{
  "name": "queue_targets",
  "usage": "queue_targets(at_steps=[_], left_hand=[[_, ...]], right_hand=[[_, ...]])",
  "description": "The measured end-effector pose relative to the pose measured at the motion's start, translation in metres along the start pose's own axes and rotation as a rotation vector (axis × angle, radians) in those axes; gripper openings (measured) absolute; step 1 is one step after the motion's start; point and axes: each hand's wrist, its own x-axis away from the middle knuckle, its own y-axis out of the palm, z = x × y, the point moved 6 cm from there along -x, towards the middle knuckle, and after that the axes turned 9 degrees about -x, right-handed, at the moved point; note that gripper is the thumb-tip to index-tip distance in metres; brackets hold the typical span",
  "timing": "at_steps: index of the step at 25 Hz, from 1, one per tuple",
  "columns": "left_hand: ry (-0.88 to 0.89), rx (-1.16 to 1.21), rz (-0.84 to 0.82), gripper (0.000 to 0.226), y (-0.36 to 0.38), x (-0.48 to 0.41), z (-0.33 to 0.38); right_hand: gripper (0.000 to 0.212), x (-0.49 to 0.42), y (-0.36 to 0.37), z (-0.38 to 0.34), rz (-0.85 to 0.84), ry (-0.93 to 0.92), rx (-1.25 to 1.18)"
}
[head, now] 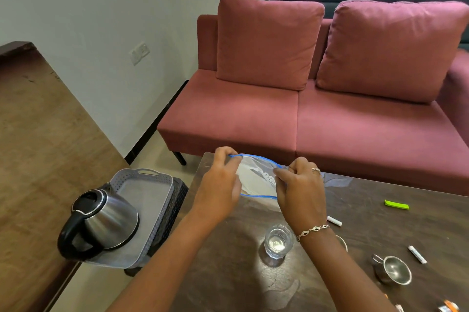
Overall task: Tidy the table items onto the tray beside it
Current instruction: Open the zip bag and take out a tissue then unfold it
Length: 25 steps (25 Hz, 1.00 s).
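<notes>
Both hands hold a clear zip bag with a blue rim [256, 176] above the far left part of the dark table [368, 230]. My left hand [220, 184] pinches the bag's left edge and my right hand [302, 189] pinches its right edge; something white lies inside. The grey tray [152, 182] sits left of the table on a dark stool, with a steel kettle [101, 225] standing on its near end. On the table are a glass of water [278, 242], a white stick [334, 220], a green packet [396, 204], a sachet [417, 254] and a steel strainer [392, 269].
A pink sofa [304, 113] stands just behind the table. A wooden surface [38, 134] runs along the left, touching the tray. Small orange sachets [448, 308] lie at the table's near right edge. A round rim [342, 242] shows behind my right wrist.
</notes>
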Motion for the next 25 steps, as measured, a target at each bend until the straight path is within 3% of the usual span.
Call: queue_targets(at_steps=[6, 9, 15, 17, 18, 19, 22, 25], left_hand=[[0.002, 0.079, 0.045, 0.045, -0.003, 0.005, 0.004], [-0.006, -0.006, 0.081, 0.044, 0.002, 0.008, 0.013], [0.104, -0.149, 0.171, 0.035, 0.000, 0.025, 0.040], [0.179, -0.166, 0.150, 0.034, 0.001, 0.033, 0.050], [0.217, -0.191, 0.161, 0.033, 0.003, 0.036, 0.055], [0.250, -0.217, 0.177, 0.032, 0.005, 0.038, 0.058], [0.273, -0.243, 0.188, 0.034, 0.009, 0.041, 0.063], [0.200, -0.223, 0.139, 0.039, 0.011, 0.039, 0.057]], right_hand=[[0.013, -0.001, 0.008, -0.023, -0.003, -0.046, 0.060], [0.012, 0.001, 0.002, -0.036, 0.022, -0.122, -0.117], [0.032, 0.005, 0.033, -0.023, -0.444, 0.093, -0.386], [0.020, 0.007, 0.037, -0.028, -0.457, 0.195, -0.269], [0.017, 0.014, 0.039, -0.038, -0.334, 0.248, -0.112], [0.023, 0.024, 0.041, -0.050, -0.364, 0.324, -0.080], [0.030, 0.033, 0.055, -0.076, -0.358, 0.257, -0.086], [0.013, 0.030, 0.042, -0.055, -0.286, 0.088, 0.083]])
